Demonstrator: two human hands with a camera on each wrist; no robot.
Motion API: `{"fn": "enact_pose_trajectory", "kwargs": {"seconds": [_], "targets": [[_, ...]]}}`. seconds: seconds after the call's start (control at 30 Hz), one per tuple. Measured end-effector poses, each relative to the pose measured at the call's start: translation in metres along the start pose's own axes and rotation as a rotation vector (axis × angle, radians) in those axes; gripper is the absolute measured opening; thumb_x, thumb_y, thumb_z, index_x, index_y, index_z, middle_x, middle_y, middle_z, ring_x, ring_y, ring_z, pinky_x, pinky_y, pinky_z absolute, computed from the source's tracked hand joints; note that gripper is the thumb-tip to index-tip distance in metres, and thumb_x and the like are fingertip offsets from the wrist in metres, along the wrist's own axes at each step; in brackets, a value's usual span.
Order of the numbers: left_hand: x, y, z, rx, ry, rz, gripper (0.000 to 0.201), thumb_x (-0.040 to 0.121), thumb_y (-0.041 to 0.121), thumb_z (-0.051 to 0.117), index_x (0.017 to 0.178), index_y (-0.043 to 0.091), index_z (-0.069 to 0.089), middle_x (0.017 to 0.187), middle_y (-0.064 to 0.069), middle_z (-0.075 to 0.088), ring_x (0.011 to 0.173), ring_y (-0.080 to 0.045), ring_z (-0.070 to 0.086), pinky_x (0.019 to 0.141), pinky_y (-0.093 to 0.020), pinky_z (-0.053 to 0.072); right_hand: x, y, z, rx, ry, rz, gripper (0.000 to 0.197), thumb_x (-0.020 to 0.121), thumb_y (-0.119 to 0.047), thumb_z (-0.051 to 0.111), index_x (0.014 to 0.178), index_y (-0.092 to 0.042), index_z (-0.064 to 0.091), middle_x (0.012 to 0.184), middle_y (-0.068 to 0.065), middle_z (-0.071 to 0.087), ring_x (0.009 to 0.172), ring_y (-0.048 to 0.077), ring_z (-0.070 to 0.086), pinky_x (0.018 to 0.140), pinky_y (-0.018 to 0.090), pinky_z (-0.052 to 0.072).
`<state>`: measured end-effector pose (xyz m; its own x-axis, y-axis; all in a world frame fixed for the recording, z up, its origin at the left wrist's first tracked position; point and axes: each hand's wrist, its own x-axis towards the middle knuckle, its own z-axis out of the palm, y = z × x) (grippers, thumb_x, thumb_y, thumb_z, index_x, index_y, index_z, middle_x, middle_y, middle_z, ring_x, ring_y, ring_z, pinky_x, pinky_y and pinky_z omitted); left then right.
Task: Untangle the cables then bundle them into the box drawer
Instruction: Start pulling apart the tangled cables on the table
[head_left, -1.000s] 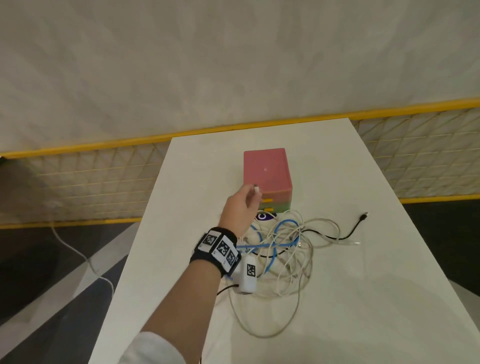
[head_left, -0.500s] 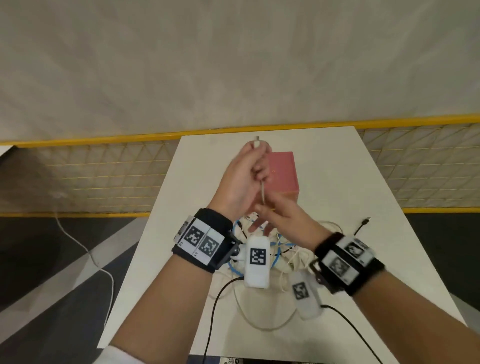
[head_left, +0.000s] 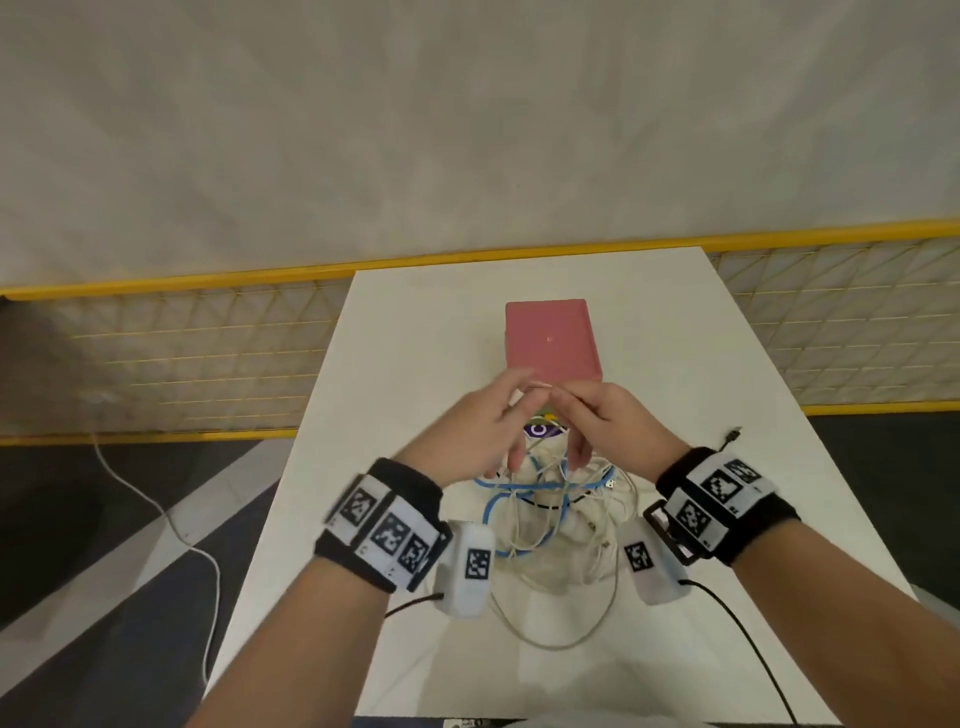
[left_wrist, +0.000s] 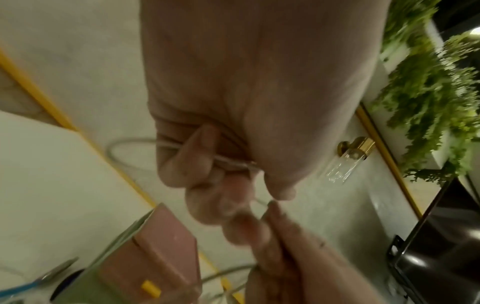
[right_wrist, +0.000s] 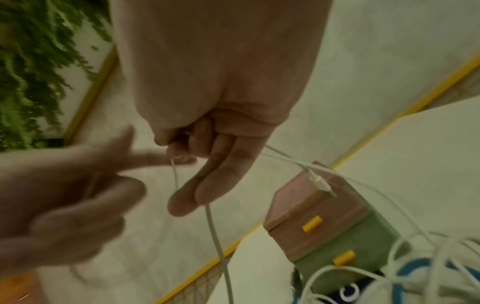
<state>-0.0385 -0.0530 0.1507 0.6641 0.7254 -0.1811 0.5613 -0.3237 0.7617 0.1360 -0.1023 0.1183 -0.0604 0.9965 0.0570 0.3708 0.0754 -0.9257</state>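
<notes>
- Nearest, the tangle of cables, white, blue and black, is lying on the white table just in front of the box drawer, mostly undisturbed.
- Above it, both hands have dropped lower than half a second ago, and the raised white cable end is no longer sticking up.
- The left hand is curling its fingers round a white cable; the right hand is pinching the same strand, the other fingers loosely extended.
- Judging from this, one cable is being worked free; bundling has not begun.
- Motion blur is smearing the fingertips, and the hands are hiding the drawer fronts in the head view, though the wrist views are showing them closed.
</notes>
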Motion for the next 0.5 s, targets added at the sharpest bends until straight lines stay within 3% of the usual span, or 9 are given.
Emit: {"fn": "enact_pose_trajectory", "kwargs": {"seconds": [0.1, 0.2, 0.27, 0.33, 0.4, 0.43, 0.5], "targets": [[0.010, -0.005, 0.002, 0.044, 0.095, 0.026, 0.027, 0.100, 0.048, 0.041, 0.098, 0.023, 0.051, 0.059, 0.004, 0.052, 0.041, -0.003, 0.042, 0.050, -0.029, 0.038, 0.000, 0.002, 0.001, -0.024, -0.006, 0.001, 0.034, 0.101, -0.024, 0.038, 0.080, -0.039, 0.059, 0.060, -0.006, 0.050, 0.044, 0.022, 0.061, 0.043, 0.031, 0.049], [0.014, -0.005, -0.022, -0.036, 0.405, 0.096, 0.025, 0.100, 0.044, 0.043, 0.091, 0.021, 0.049, 0.058, 0.001, 0.046, 0.045, -0.012, 0.036, 0.049, -0.029, 0.033, -0.008, 0.026, -0.001, -0.073, -0.027, 0.102, 0.030, 0.102, -0.025, 0.033, 0.076, -0.015, 0.046, 0.057, -0.010, 0.047, 0.046, 0.027, 0.060, 0.044, 0.034, 0.044], [0.016, -0.009, -0.046, -0.061, 0.644, 0.094, 0.024, 0.100, 0.042, 0.044, 0.089, 0.021, 0.047, 0.059, -0.004, 0.048, 0.048, -0.018, 0.038, 0.052, -0.034, 0.038, -0.016, 0.040, -0.002, -0.120, -0.030, 0.147, 0.032, 0.103, -0.026, 0.031, 0.075, -0.014, 0.042, 0.051, -0.012, 0.045, 0.043, 0.022, 0.058, 0.043, 0.030, 0.038], [0.015, -0.018, -0.058, 0.047, 0.739, 0.059, 0.020, 0.101, 0.039, 0.042, 0.095, 0.021, 0.049, 0.059, -0.008, 0.054, 0.052, -0.024, 0.047, 0.061, -0.040, 0.048, -0.021, 0.043, -0.003, -0.149, -0.015, 0.155, 0.032, 0.103, -0.025, 0.030, 0.074, -0.014, 0.040, 0.047, -0.014, 0.046, 0.039, 0.017, 0.053, 0.043, 0.026, 0.037], [0.013, -0.021, -0.051, 0.114, 0.714, 0.075, 0.019, 0.103, 0.032, 0.041, 0.118, 0.029, 0.051, 0.059, -0.008, 0.060, 0.055, -0.024, 0.056, 0.065, -0.039, 0.053, -0.021, 0.036, -0.002, -0.181, -0.005, 0.138, 0.033, 0.103, -0.024, 0.031, 0.075, -0.012, 0.041, 0.045, -0.015, 0.050, 0.037, 0.015, 0.049, 0.048, 0.027, 0.040], [0.012, -0.019, -0.042, 0.128, 0.646, 0.116, 0.029, 0.103, 0.031, 0.040, 0.131, 0.036, 0.046, 0.058, -0.006, 0.061, 0.054, -0.020, 0.058, 0.064, -0.034, 0.052, -0.019, 0.031, -0.001, -0.195, -0.002, 0.126, 0.032, 0.102, -0.025, 0.032, 0.076, -0.010, 0.043, 0.044, -0.014, 0.050, 0.036, 0.015, 0.048, 0.050, 0.030, 0.041], [0.012, -0.013, -0.018, 0.150, 0.391, 0.192, 0.040, 0.104, 0.034, 0.038, 0.142, 0.045, 0.035, 0.060, -0.005, 0.065, 0.048, -0.007, 0.056, 0.057, -0.023, 0.048, -0.015, 0.019, 0.000, -0.216, -0.001, 0.098, 0.030, 0.102, -0.024, 0.034, 0.078, -0.011, 0.047, 0.044, -0.014, 0.051, 0.035, 0.012, 0.045, 0.050, 0.032, 0.042]]}}
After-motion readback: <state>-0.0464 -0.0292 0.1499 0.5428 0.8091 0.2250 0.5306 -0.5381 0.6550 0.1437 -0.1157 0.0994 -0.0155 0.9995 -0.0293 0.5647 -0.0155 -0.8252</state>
